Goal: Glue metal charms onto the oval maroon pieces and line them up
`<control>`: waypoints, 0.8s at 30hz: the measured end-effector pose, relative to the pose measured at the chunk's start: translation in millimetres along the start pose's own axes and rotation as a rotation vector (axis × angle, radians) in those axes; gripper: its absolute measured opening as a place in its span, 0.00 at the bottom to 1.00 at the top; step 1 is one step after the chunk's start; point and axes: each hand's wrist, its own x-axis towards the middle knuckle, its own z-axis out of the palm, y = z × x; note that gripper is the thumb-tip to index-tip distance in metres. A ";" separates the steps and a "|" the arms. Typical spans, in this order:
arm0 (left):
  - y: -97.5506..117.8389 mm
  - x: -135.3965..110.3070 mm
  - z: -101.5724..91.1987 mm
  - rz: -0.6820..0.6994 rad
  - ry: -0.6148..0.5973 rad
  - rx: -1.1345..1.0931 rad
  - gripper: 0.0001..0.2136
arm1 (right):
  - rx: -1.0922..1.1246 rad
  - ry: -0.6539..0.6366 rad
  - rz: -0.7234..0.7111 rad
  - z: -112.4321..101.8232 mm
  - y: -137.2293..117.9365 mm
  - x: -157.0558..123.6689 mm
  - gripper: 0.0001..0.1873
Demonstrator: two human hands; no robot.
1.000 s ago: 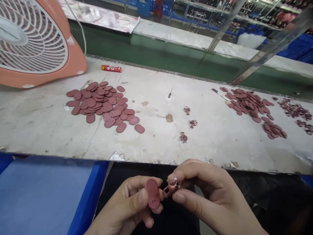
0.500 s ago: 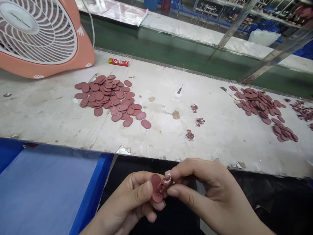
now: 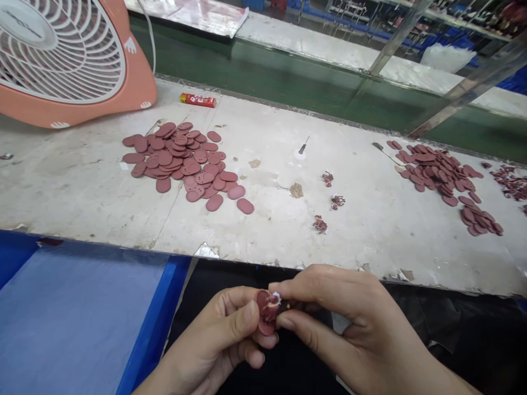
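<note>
A pale table [image 3: 255,238] is bordered by a green strip [image 3: 280,79]; beyond slanted metal posts [image 3: 400,38], crowded shelves [image 3: 465,24] are seen

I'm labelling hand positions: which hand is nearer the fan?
Left. The left hand is below and right of the fan in the picture; the right hand is farther right, past the left one.

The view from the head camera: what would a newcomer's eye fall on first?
The big orange fan at the upper left would probably catch the eye first, with a heap of reddish ovals on the worktop below and right of it. At bottom centre, the person's left grip holds an oval disc while the right grip pinches a small spindly piece at its face.
</note>
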 end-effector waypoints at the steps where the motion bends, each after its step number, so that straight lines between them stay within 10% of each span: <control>1: -0.8 0.3 -0.6 0.000 -0.002 -0.002 0.12 | 0.000 -0.019 0.004 -0.4 -0.5 0.4 0.10; 24: -2.0 4.1 -8.6 0.003 -0.014 -0.013 0.12 | -0.060 -0.086 -0.005 2.0 -2.0 6.4 0.08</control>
